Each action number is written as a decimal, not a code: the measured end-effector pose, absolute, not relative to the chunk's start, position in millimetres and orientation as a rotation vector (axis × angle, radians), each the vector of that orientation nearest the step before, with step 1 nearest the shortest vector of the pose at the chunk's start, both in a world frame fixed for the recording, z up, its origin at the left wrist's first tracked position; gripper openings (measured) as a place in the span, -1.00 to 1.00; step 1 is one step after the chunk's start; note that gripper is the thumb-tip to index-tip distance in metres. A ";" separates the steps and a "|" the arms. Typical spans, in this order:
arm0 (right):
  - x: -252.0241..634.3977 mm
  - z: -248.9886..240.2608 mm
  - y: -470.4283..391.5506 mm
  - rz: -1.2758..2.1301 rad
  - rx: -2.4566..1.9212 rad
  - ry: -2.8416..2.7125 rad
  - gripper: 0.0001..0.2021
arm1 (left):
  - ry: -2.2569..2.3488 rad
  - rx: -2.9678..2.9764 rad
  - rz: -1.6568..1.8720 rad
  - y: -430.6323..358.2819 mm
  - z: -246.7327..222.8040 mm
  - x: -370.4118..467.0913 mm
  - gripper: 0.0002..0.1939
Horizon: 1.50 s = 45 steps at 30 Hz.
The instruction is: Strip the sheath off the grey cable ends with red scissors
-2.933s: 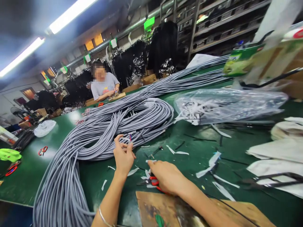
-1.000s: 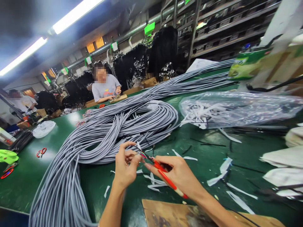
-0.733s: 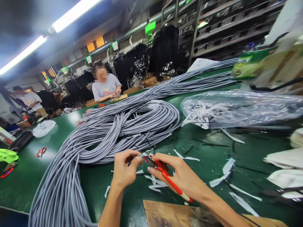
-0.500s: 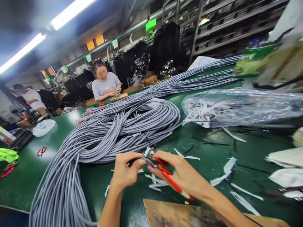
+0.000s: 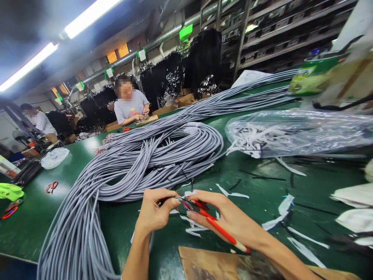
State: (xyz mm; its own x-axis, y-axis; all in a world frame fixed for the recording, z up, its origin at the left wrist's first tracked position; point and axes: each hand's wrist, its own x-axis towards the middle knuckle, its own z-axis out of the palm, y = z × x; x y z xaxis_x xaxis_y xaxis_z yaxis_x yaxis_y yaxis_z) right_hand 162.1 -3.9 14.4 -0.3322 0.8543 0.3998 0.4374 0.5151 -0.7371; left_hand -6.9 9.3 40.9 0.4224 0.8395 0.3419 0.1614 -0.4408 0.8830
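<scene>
My left hand is closed in a pinch on the end of a grey cable, from which thin coloured wires stick out to the right. Red-handled cutters lie in my right hand, their handles slanting down under the palm. Their jaws are mostly covered by my fingers. The right fingertips sit close to the wires, by a small white scrap. Just beyond both hands lies a large coil of grey cables on the green table.
A clear plastic bag of white strips lies at right. White strips and black bits are scattered nearby. A worn board is at the front edge. Red-handled scissors rest at left. A co-worker sits across the table.
The cutters' handles have swung down and right and now look closer together. My right fingertips have come nearer the wires and the white scrap. My left hand stays almost in place.
</scene>
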 end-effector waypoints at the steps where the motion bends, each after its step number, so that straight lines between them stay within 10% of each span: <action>1: 161.9 14.0 -3.7 0.643 -1.064 -1.951 -0.75 | 0.862 1.859 1.051 9.0 41.7 -6.8 -0.72; 45: 155.7 9.4 -1.6 0.654 -0.942 -1.243 -0.65 | 0.970 1.679 1.113 7.5 21.0 12.0 -0.63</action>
